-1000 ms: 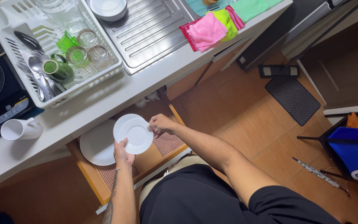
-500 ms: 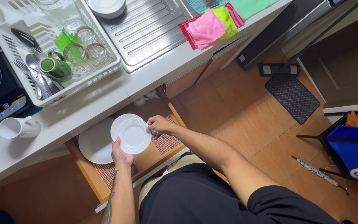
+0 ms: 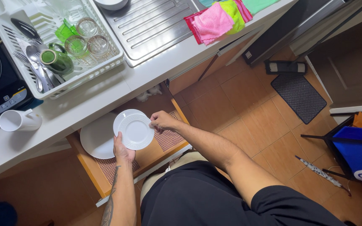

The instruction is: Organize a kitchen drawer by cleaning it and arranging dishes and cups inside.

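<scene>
Small plates, white, held over open drawer beneath counter. What looks like two saucers stacked, slightly offset; exact count hard to tell

Left hand grasping near rim, thumb on top face, fingers hidden beneath. Right hand pinching right rim, fingers curled, closed on the plate edge

Big plate lying in drawer just left of and partly under the small ones. Checked liner bare at right end of drawer

Up on counter: rack crowded with glasses, green mug, cutlery; white mug on its side near edge; cloths draped over front edge

Risks, as judged:
- Top saucer sliding off lower one if tilted, since both grips sit at rims only
- Rim knocking big plate or drawer front on way down; chipping likely
- Set half on big plate, half on liner: rocking, sliding when drawer shuts
- Drawer hanging well out over tiled floor; any drop shatters
</scene>
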